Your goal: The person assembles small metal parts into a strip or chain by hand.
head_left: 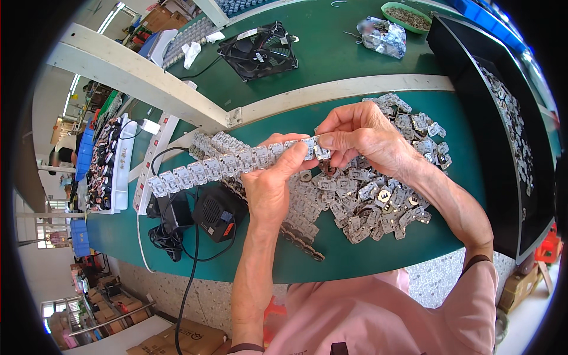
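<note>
My left hand [267, 188] grips a long straight row of small clear-and-white plastic parts [204, 170], thumb on top near the row's right end. The row points out to the left above the bench. At that right end, my right hand [371, 137] pinches a single small plastic part [322, 151] between thumb and fingers, touching or very close to the row. Beneath and right of both hands spreads a loose pile of similar parts [378, 204], some showing metal discs. Other assembled rows [302, 223] lie on the green bench below my left hand, and more rows [222, 143] lie behind it.
A black boxy device [218, 214] with cables sits left of my left wrist. Beyond the white frame bar [355, 87] stands a black fan [260, 52]. At right is a black bin [473, 77] holding more parts. A white tray [122, 177] of dark pieces stands far left.
</note>
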The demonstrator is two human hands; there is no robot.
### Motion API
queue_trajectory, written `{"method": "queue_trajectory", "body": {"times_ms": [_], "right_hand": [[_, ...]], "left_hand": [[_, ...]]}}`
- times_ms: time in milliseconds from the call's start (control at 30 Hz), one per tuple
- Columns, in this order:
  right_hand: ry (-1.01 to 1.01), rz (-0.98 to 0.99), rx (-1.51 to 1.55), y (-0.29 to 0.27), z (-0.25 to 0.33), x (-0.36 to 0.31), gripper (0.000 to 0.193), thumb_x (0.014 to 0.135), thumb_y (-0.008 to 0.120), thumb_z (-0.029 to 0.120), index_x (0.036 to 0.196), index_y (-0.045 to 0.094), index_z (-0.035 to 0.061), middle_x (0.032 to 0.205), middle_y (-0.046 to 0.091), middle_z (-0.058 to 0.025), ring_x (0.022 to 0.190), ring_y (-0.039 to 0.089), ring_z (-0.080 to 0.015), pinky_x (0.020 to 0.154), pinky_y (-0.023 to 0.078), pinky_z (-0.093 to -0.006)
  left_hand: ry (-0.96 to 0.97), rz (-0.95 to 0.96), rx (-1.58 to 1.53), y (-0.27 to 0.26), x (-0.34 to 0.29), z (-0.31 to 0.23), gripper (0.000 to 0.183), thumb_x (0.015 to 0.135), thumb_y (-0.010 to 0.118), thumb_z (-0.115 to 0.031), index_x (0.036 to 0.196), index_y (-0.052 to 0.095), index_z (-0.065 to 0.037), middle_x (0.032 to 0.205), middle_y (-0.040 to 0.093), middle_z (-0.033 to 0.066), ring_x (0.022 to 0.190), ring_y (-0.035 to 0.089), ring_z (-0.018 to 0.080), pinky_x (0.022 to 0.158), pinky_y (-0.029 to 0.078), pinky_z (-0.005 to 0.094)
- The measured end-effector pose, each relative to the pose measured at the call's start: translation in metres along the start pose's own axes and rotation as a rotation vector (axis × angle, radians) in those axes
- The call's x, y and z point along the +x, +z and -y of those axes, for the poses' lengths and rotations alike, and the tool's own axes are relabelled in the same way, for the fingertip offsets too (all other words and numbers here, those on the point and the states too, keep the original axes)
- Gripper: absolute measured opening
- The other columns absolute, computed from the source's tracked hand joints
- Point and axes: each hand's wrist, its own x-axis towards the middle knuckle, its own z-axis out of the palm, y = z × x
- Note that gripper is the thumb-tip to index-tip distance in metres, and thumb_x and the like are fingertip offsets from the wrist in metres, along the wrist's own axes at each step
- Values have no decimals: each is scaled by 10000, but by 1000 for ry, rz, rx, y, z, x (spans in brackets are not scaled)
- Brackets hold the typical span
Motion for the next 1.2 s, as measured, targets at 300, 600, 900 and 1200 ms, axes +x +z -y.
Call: {"method": "queue_trajectory", "body": {"times_ms": [300, 600, 900, 1200], "right_hand": [[-11, -23, -55, -2, 1, -1, 134, 802, 664, 73, 881, 633, -31, 748, 650, -79, 572, 620, -110, 530, 517, -212], [-122, -10, -138, 0, 7, -4, 135, 820, 663, 98, 874, 616, -17, 766, 649, -81, 645, 639, -121, 581, 536, -224], [-110, 14, -175, 4, 9, -6, 164, 814, 660, 106, 831, 616, -51, 723, 646, -114, 631, 643, -154, 564, 531, -248], [-138, 22, -216, 2, 9, -5, 158, 815, 653, 91, 812, 613, -61, 708, 643, -125, 631, 652, -162, 562, 548, -265]], "left_hand": [[63, 23, 45, 3, -1, 3, 149, 809, 648, -82, 880, 635, 48, 834, 630, 104, 745, 617, 161, 656, 568, 302], [16, -74, 185, 3, -2, -4, 158, 763, 695, -93, 857, 657, 28, 720, 612, 54, 635, 571, 111, 587, 472, 244], [84, -9, 288, -2, -2, 4, 122, 736, 707, -66, 793, 647, 24, 689, 569, 2, 619, 484, 68, 574, 380, 211], [96, -47, 276, 2, -4, 0, 88, 722, 699, -43, 755, 641, 16, 676, 553, -14, 623, 470, 67, 586, 368, 214]]}}
